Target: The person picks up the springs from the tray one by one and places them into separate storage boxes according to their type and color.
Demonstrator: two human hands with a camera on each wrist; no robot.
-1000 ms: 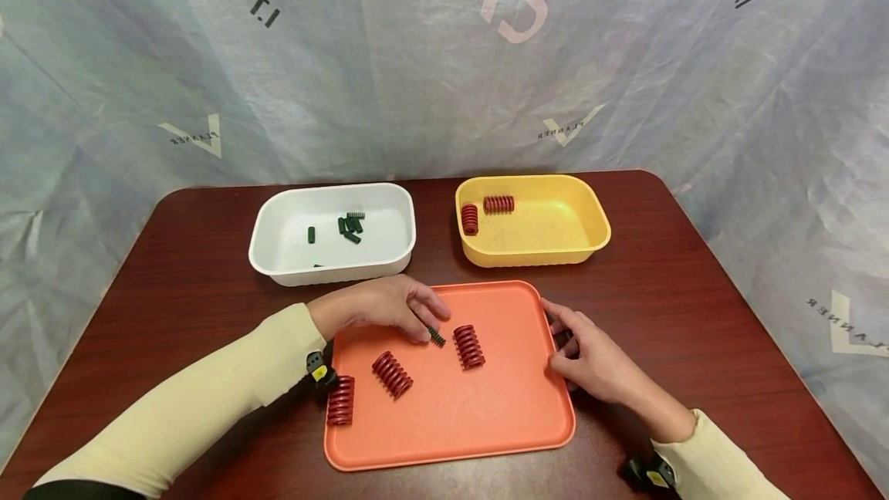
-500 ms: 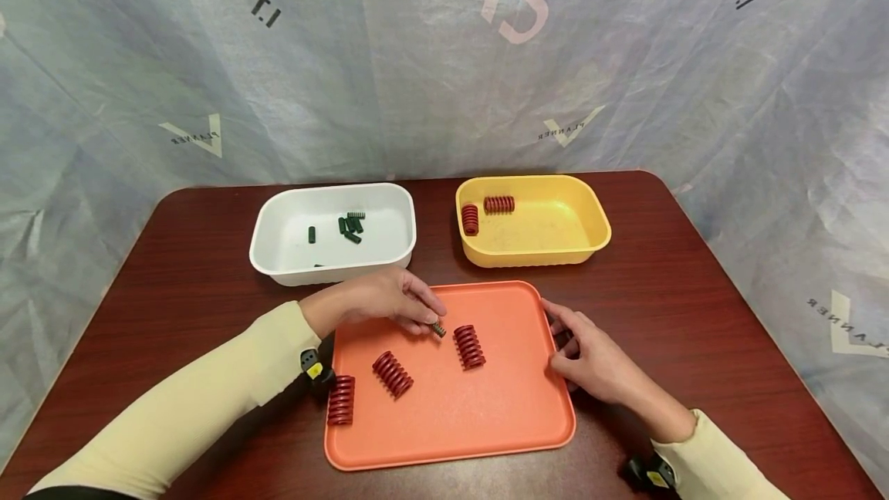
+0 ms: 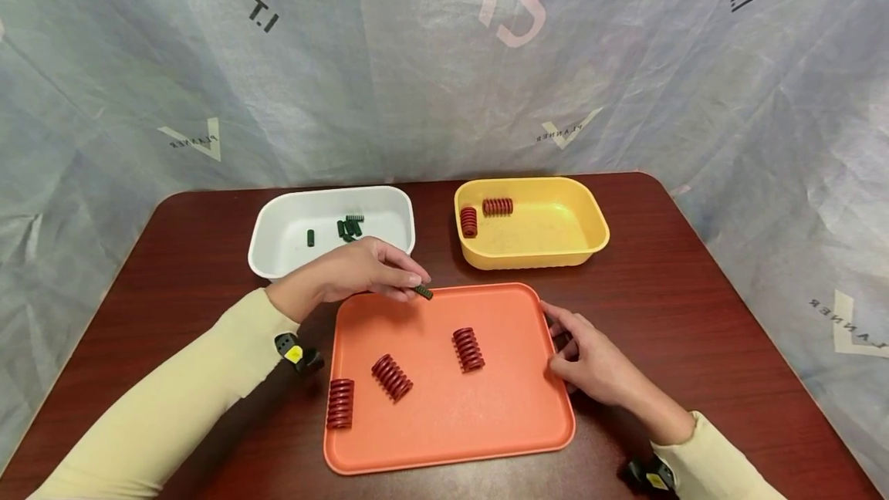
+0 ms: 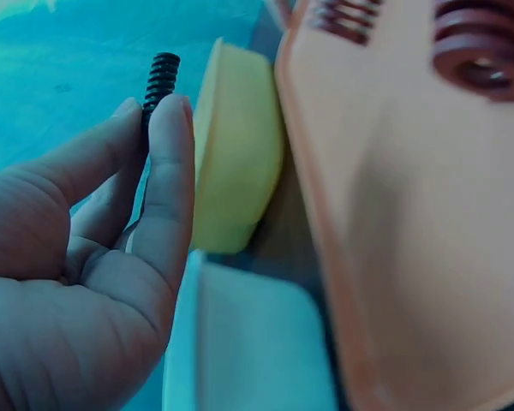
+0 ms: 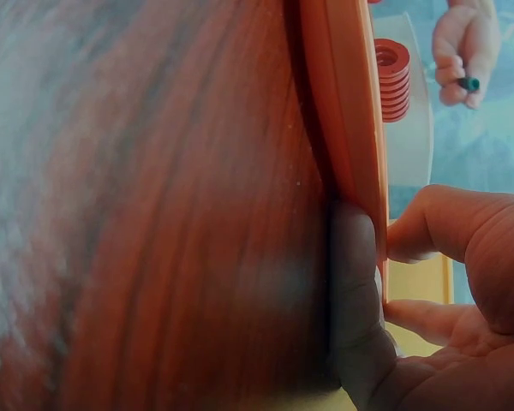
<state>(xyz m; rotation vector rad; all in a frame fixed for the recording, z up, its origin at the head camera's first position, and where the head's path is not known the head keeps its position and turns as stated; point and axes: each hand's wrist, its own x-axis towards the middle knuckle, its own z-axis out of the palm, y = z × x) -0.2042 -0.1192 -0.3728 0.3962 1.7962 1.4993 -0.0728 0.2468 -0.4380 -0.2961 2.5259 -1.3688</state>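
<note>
My left hand (image 3: 361,267) pinches a small dark green spring (image 3: 423,292) between thumb and fingertips, over the far left rim of the orange tray (image 3: 514,407). In the left wrist view the same spring (image 4: 161,79) sticks up beyond the fingertips. My right hand (image 3: 590,353) grips the tray's right edge, thumb on the rim; the right wrist view shows fingers (image 5: 355,265) against the outer side. Three larger red springs lie on the tray: one near the middle (image 3: 468,349), another left of it (image 3: 392,377), and a third at the left rim (image 3: 340,403).
Behind the tray stand a white bin (image 3: 278,211) holding several small green springs and a yellow bin (image 3: 556,226) with two red springs. Both rest on a dark wooden table (image 3: 694,315), with a grey sheet (image 3: 389,60) hanging behind it.
The left hand has picked the small green spring up off the tray and carried it back and left toward the white bin. The right hand has stayed at the tray's edge.
</note>
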